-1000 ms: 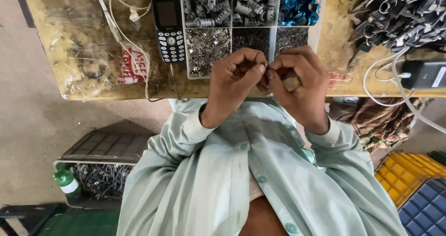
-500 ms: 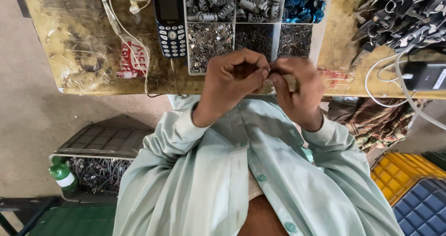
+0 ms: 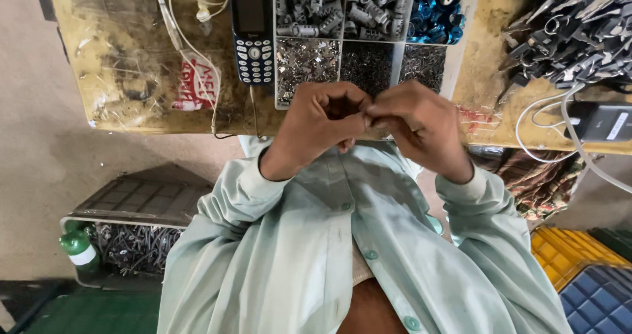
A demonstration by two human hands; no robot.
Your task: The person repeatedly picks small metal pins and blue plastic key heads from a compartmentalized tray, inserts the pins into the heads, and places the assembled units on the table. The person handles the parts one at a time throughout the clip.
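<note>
My left hand [image 3: 316,120] and my right hand [image 3: 421,127] meet fingertip to fingertip in front of my chest, just below the near edge of the wooden table [image 3: 131,64]. Both pinch one small part between them; the fingers hide almost all of it. Right behind the hands on the table sits a white compartment tray [image 3: 342,39]. It holds grey metal fittings, blue caps and tiny screws. My pale green shirt sleeves fill the lower part of the view.
A dark blue keypad phone [image 3: 253,34] and a white cable [image 3: 197,18] lie left of the tray. A heap of dark metal pieces [image 3: 573,25] and a black device [image 3: 602,120] lie at right. On the floor stand a crate of metal parts [image 3: 131,242], a green bottle [image 3: 79,248], and yellow [image 3: 573,255] and blue [image 3: 599,301] crates.
The hands stay pressed together at the same spot. The fingers have curled closer over the small part, which showed more a second ago. The view has shifted slightly.
</note>
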